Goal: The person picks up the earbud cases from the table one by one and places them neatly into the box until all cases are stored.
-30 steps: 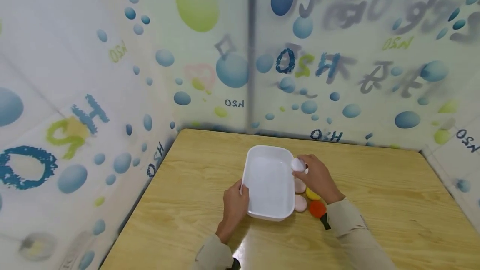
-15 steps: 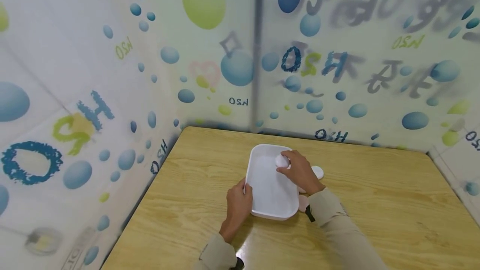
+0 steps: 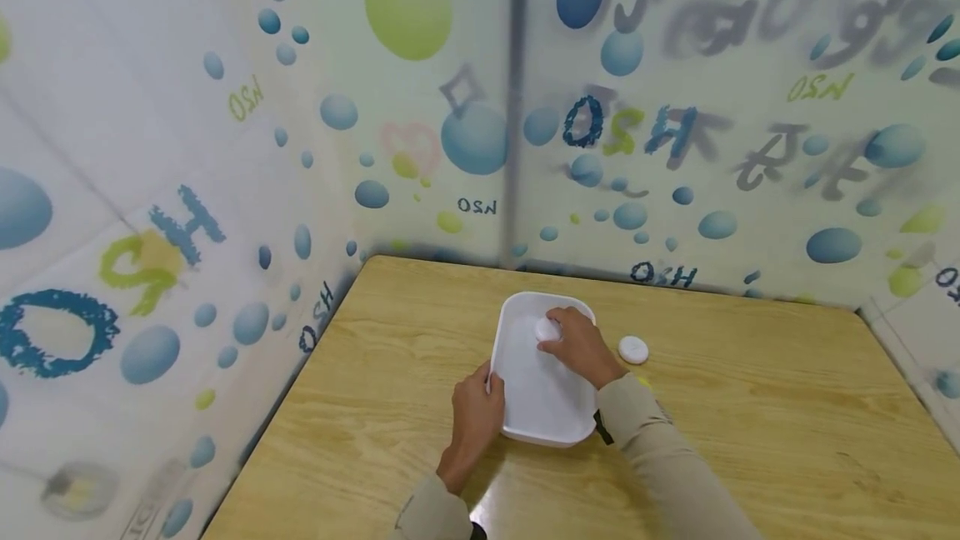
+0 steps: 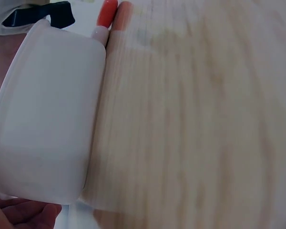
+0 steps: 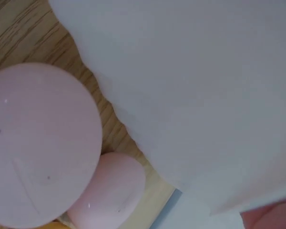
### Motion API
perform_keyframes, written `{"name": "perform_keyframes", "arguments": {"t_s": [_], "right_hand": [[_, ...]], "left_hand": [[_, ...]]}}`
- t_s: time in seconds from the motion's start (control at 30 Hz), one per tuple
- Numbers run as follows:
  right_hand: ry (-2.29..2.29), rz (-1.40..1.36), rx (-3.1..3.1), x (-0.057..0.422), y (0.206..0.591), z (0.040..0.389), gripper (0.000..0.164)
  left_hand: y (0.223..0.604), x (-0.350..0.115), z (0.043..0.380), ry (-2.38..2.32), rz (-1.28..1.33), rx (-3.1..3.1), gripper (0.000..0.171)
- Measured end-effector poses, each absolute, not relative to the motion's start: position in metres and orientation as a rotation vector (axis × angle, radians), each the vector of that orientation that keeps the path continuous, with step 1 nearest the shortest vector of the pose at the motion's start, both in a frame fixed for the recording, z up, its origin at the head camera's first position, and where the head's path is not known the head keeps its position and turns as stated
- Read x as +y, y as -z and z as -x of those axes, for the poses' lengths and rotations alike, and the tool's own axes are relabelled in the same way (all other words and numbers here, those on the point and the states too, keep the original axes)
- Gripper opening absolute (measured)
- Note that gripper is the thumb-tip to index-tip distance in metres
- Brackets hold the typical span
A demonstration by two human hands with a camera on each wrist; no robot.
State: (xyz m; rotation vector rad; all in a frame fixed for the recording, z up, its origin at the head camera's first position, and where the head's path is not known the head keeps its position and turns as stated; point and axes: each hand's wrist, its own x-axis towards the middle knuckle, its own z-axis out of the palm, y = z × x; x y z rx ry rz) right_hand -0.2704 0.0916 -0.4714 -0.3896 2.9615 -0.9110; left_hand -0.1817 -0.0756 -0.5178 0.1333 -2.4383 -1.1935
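A white rectangular tub [image 3: 536, 398] with rounded corners sits on the wooden table. My left hand [image 3: 477, 411] grips its left rim, thumb on the inside; curled fingers [image 4: 28, 214] show under it in the left wrist view. Inside the tub's far part, my right hand [image 3: 581, 348] pinches a round white disc [image 3: 547, 329] between thumb and fingers. Whether the disc touches the tub floor, I cannot tell. To the right of the tub lies another white disc [image 3: 633, 349]. In the right wrist view, a large pale pink disc [image 5: 38, 143] and a smaller-looking one [image 5: 114, 191] lie close together.
A bit of a yellow disc [image 3: 645, 382] peeks out behind my right sleeve [image 3: 652, 432]. An orange-red disc [image 4: 107, 13] stands out beside the tub in the left wrist view. Printed walls [image 3: 420, 190] rise behind the wooden table [image 3: 750, 407].
My right hand has carried the white disc from beside the tub's right rim leftward into the tub. The arm now covers most discs on the right. The left hand keeps its hold.
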Motion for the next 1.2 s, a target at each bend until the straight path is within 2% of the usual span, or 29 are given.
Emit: {"name": "perform_keyframes", "arguments": {"t_s": [0.63, 1.0, 1.2], "right_hand": [[0.855, 0.397, 2.931, 0.089, 0.479, 0.269, 0.051], [1.022, 0.527, 3.035, 0.101, 0.465, 0.264, 0.044], [1.128, 0.442, 3.095, 0.121, 0.455, 0.26, 0.041]], "left_hand": [[0.52, -0.074, 0.181, 1.177, -0.121, -2.424, 0.025], [0.519, -0.074, 0.183, 1.171, -0.141, -2.402, 0.024], [0.518, -0.074, 0.182, 1.194, -0.164, -2.415, 0.025]]}}
